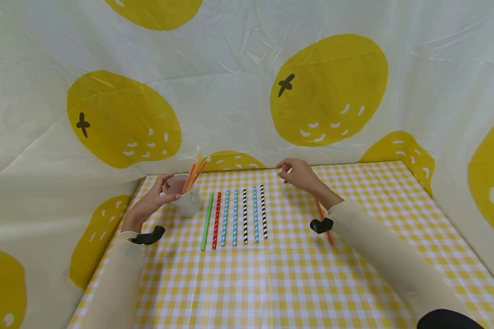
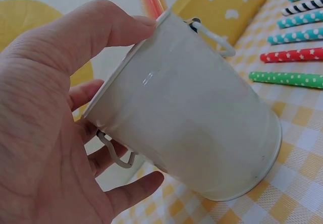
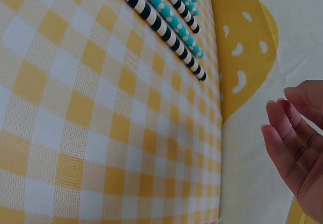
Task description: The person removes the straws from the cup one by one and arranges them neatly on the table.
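My left hand grips the rim of a small white bucket, thumb over the edge and the other fingers along the far side. Several translucent orange and red straws lean out of its mouth. My right hand hovers near the table's back edge with loosely bent fingers and holds nothing. Between the hands lies a row of patterned paper straws: a green dotted straw, a red one, several blue dotted ones and black-striped ones.
An orange-red straw lies on the table under my right forearm, partly hidden by it. A yellow checked cloth covers the table. Behind and at the sides hangs a white curtain with large yellow fruit prints.
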### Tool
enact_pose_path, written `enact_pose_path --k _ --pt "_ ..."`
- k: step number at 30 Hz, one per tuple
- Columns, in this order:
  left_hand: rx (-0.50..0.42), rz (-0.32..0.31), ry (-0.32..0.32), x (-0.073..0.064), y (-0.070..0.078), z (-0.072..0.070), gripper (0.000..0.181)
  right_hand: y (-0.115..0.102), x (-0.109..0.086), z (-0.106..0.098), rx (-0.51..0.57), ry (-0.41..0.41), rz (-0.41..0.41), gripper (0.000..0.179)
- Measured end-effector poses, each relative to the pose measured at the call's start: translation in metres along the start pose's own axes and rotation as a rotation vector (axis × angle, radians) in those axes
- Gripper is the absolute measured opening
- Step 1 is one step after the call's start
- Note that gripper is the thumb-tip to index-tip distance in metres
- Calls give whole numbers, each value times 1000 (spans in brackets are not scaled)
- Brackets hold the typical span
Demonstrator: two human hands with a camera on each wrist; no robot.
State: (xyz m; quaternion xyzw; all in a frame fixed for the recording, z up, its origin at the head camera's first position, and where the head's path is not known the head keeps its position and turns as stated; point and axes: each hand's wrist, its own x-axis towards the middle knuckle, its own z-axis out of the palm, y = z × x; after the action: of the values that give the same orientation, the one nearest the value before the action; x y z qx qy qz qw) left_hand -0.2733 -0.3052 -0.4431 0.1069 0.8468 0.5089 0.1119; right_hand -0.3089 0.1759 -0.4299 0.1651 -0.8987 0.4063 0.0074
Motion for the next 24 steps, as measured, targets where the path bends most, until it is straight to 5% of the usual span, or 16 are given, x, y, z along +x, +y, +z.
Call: enact_pose_path --k 24 --pt "16 -14 13 3 -4 -3 87 -59 29 39 153 -83 -196 19"
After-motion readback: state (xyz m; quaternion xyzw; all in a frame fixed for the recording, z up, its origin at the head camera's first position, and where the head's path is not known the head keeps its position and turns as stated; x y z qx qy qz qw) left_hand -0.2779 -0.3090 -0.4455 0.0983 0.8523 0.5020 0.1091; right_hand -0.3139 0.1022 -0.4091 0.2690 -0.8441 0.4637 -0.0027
